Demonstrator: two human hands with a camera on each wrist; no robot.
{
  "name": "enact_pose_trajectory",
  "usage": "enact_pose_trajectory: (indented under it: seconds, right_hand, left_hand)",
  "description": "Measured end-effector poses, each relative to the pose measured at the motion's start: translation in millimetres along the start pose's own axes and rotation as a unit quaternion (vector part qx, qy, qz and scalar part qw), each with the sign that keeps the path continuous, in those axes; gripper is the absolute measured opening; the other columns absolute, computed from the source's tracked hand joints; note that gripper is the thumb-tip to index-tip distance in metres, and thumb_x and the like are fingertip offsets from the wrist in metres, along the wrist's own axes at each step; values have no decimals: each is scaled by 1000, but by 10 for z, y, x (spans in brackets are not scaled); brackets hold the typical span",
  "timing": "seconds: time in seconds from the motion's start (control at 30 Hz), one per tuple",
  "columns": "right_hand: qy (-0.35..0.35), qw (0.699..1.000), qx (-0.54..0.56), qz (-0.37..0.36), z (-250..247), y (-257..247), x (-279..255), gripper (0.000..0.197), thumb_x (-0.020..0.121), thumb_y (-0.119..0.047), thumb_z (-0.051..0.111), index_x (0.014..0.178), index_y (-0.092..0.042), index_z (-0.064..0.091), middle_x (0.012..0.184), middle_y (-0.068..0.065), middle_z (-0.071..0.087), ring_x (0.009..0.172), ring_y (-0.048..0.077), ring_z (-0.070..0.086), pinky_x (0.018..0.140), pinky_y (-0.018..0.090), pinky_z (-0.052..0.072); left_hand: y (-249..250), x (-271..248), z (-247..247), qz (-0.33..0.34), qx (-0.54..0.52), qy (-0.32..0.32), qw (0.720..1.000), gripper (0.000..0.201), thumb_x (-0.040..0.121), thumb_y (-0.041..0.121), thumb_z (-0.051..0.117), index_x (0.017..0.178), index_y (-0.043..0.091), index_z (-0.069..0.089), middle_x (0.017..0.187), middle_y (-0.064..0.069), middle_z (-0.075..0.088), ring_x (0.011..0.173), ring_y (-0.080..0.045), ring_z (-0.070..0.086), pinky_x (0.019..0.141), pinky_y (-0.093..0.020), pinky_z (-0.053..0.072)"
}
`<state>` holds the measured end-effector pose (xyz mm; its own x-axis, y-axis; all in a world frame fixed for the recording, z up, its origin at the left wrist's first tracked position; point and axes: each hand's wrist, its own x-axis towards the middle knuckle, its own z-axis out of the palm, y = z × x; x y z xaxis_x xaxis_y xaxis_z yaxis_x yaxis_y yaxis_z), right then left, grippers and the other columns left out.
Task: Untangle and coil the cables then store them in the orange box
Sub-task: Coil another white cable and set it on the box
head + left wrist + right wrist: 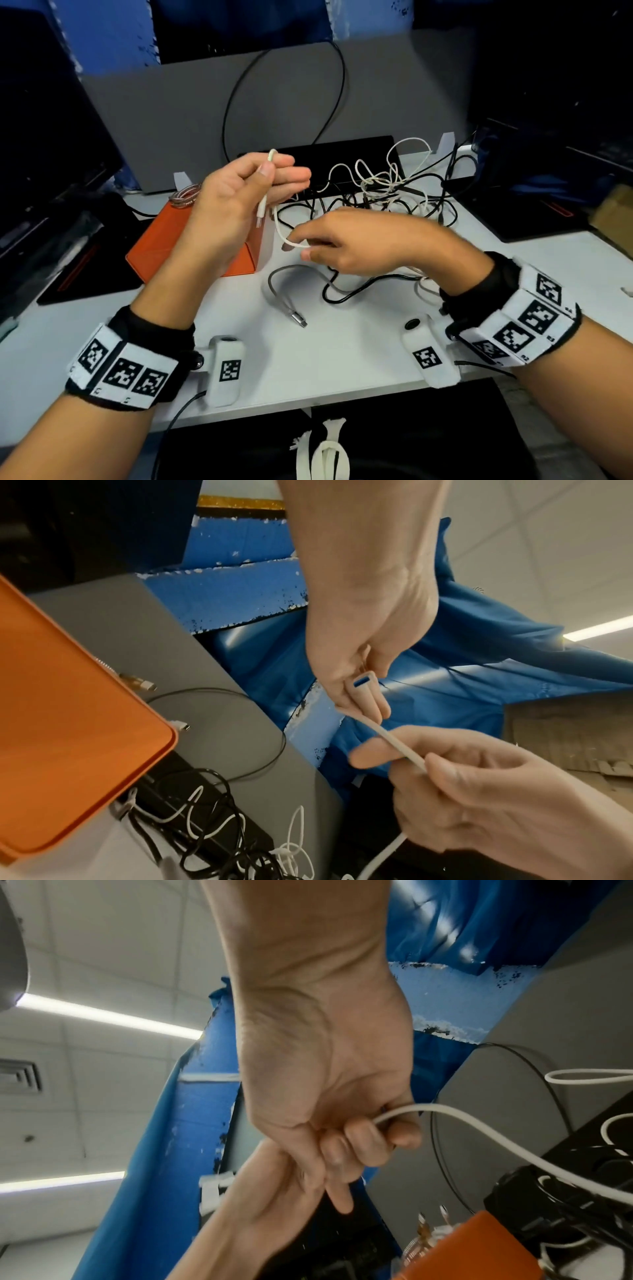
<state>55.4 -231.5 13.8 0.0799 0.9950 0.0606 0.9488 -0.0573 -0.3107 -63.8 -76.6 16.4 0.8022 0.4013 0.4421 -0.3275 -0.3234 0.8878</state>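
Note:
My left hand is raised above the orange box and pinches a white cable near its end. The cable's USB plug hangs down past the palm. In the left wrist view the plug shows a blue insert between the fingers. My right hand pinches the same cable a short way along, in a loop just right of the box. In the right wrist view its fingers curl round the cable. The cable runs back into a tangle of black and white cables on the table.
A coiled braided cable lies at the orange box's far end. On the white table near me lies a black cable with a silver plug. A grey partition stands behind, with a flat black device at its foot. Dark screens flank both sides.

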Motion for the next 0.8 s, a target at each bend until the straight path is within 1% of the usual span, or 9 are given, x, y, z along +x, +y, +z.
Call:
enact_pose_trajectory:
  seconds: [0.1,0.17,0.27,0.33,0.4,0.47,0.53,0.63,0.8]
  right_hand:
    - [93,993,56,-33,-229,9,-101,15,105,-24,59,100,-20,72,63,-22,57,62,-5,52,60,15,35]
    - [178,980,87,-25,-339,61,-154,17,102,-29,62,88,-24,70,62,-10,54,57,3,46,59,26,35]
    - [260,960,100,-12,-358,51,-188,22,100,-36,65,87,-20,69,60,-3,55,54,7,44,55,27,35]
    - [295,951,93,-21,-312,-4,-161,18,99,-36,66,92,-19,66,59,-9,59,55,10,48,57,27,38]
    - [299,950,82,-22,-274,-35,-127,15,100,-36,63,104,-21,63,58,-12,57,57,12,49,59,31,40]
    - [287,957,49,-10,-263,-42,-114,19,103,-38,58,115,-26,65,61,-20,56,61,5,52,61,27,38]
    - [296,954,38,-12,-274,-45,-122,19,105,-38,55,108,-26,69,63,-24,58,61,2,53,60,23,37]
    - [325,946,1,-6,-300,-59,-130,26,105,-43,49,99,-24,66,59,-8,55,57,8,50,58,34,40]
    - [334,942,9,-16,-308,-48,-150,29,104,-44,51,93,-22,67,56,-4,50,54,13,48,56,29,35]
  left_hand:
    - [48,-57,-56,20,115,-53,992,25,108,19,47,120,8,67,105,-10,78,98,-33,75,90,-44,58]
    - [124,-83,-83,13,140,-98,985,26,106,23,50,118,13,70,101,-9,78,92,-41,73,76,-43,57]
    - [227,-103,-97,-5,133,-152,979,26,100,21,53,113,9,73,97,-8,79,96,-21,74,84,-21,51]
    - [262,-107,-112,5,168,-173,970,28,99,24,55,108,9,76,94,-5,79,94,-16,73,83,-19,49]
    - [272,-111,-135,13,182,-179,967,28,99,26,55,107,9,76,90,-5,78,82,-20,69,75,-21,48]
    - [255,-119,-124,31,165,-163,972,26,100,20,54,107,6,75,86,-3,77,79,-13,69,74,-15,47]
    - [221,-129,-76,62,134,-125,981,23,101,15,53,107,5,72,83,-2,75,77,-13,70,79,-16,49]
    - [173,-110,-17,85,88,-100,987,21,103,16,52,108,9,71,84,-4,73,78,-22,69,85,-29,52]
    - [177,-106,-34,12,4,-186,982,27,104,21,43,100,10,68,85,-4,70,81,-19,66,85,-29,52]
